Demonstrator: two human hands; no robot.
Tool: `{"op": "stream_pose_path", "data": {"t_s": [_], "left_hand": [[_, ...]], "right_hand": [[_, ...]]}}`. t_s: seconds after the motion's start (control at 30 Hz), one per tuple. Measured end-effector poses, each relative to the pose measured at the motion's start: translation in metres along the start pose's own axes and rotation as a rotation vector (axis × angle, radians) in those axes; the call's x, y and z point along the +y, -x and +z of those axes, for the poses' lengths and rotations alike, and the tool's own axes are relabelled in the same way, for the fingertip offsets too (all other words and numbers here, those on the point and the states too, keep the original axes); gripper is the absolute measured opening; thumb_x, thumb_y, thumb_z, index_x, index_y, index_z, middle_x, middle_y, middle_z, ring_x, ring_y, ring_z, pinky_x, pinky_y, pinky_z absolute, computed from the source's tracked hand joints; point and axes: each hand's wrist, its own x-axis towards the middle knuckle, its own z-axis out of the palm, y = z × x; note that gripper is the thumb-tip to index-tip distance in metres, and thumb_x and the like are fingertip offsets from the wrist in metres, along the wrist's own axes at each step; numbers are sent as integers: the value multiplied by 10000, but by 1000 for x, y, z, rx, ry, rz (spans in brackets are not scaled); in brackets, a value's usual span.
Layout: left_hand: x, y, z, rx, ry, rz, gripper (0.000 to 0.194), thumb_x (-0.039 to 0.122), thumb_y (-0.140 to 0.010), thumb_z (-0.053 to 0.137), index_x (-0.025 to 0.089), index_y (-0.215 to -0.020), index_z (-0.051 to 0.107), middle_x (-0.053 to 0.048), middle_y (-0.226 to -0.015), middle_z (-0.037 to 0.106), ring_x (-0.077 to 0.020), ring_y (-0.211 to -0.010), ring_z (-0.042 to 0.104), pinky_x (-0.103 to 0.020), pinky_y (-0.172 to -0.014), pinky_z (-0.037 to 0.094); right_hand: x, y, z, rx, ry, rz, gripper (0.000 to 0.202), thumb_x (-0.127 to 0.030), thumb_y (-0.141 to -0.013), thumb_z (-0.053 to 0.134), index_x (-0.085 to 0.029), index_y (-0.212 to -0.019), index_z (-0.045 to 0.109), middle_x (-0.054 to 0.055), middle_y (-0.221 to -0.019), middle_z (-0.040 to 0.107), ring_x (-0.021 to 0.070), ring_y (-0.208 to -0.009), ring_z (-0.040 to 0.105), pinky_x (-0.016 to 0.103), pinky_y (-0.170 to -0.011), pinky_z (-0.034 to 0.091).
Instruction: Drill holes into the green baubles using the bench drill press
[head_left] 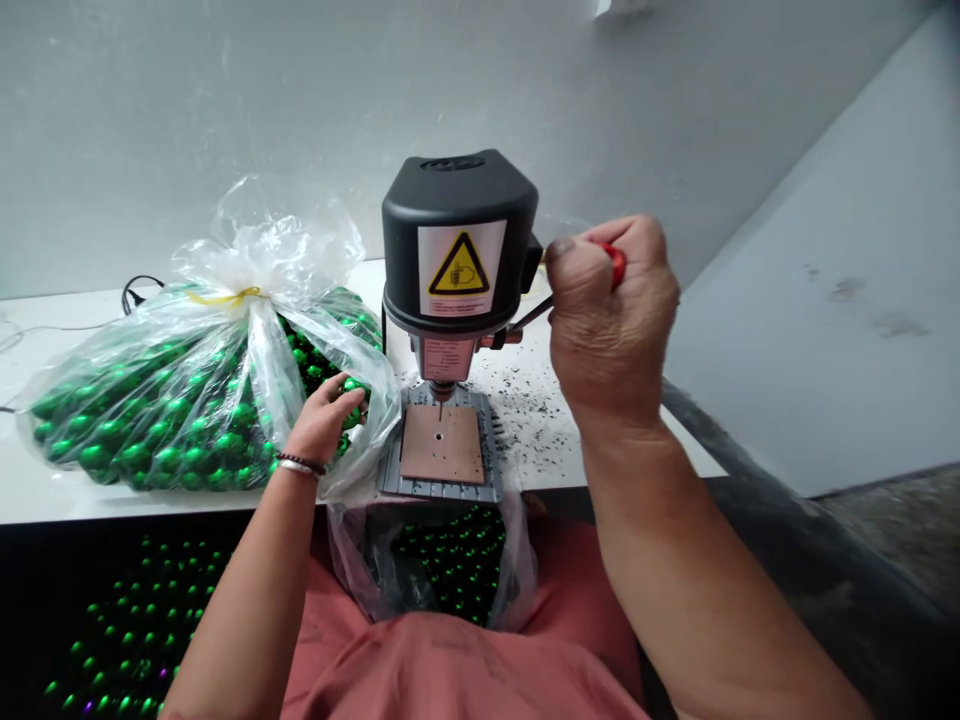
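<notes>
My right hand (619,310) is wrapped round the red-ended feed lever (618,264) of a small black drill press (459,240). Under its chuck, a thin drill bit (441,410) points down at a square brown board (459,455) with a small hole in it. My left hand (330,410) is at the torn opening of a clear plastic bag (262,350), its fingers closed on a shiny green ball (352,386). More green balls (225,440) fill that bag, which is tied at the top with a yellow tie.
Dark shavings (536,400) litter the white table (420,275) right of the press's grey slotted base (491,485). An open clear bag (517,560) of green balls sits at my lap. More green balls (124,630) lie below the table at left. A black plug (135,296) lies behind the tied bag.
</notes>
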Motion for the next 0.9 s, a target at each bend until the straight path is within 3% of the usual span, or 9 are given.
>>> {"op": "stream_pose_path", "data": {"t_s": [0.07, 0.17, 0.37, 0.53, 0.63, 0.73, 0.9], "left_hand": [[11, 18, 4, -51, 275, -35, 492, 280, -640, 688, 175, -1101, 552, -6, -755, 602, -118, -629, 579, -207, -535, 441], [25, 46, 10, -201, 492, -83, 427, 284, -682, 669, 187, -1085, 567, -66, -891, 632, -122, -642, 585, -202, -503, 432], [16, 83, 36, -335, 547, -234, 435, 238, -670, 686, 181, -1090, 585, -92, -919, 639, -168, -718, 620, -203, -497, 430], [-6, 88, 56, -271, 287, -239, 522, 220, -650, 725, 185, -1144, 558, -28, -832, 622, -123, -689, 601, -208, -556, 453], [-12, 86, 61, -252, 218, -228, 457, 199, -629, 741, 166, -1053, 573, -11, -795, 608, -106, -656, 587, -190, -526, 440], [-12, 83, 62, -266, 413, -295, 361, 162, -634, 710, 154, -966, 570, -27, -798, 600, -148, -715, 619, -172, -471, 415], [-10, 83, 63, -276, 774, -497, 419, 85, -695, 562, 171, -1103, 519, -109, -958, 615, -123, -739, 624, -152, -513, 449]], "right_hand": [[0, 0, 0, -4, -1, -6, 217, -368, -826, 473, -184, -722, 428, -51, -607, 396, 46, -542, 354, 219, -540, 334], [0, 1, -1, 0, -11, -16, 231, -382, -830, 466, -186, -717, 422, -50, -605, 387, 46, -542, 350, 220, -535, 331], [-1, 3, -1, 4, -23, -39, 219, -355, -829, 474, -193, -699, 406, -53, -605, 384, 42, -542, 349, 210, -530, 336], [-2, 3, -3, -18, -20, -35, 209, -339, -833, 470, -200, -698, 392, -63, -587, 371, 42, -525, 348, 209, -527, 340], [-3, 3, -5, -33, -10, -12, 195, -307, -829, 481, -200, -697, 385, -62, -594, 365, 42, -535, 351, 207, -539, 351], [-4, 4, -6, -39, -12, -7, 198, -298, -823, 492, -198, -694, 378, -63, -601, 350, 36, -548, 358, 196, -558, 365], [-5, 5, -6, -39, -34, 2, 226, -348, -826, 476, -196, -696, 370, -62, -598, 322, 29, -517, 357, 180, -517, 370]]}}
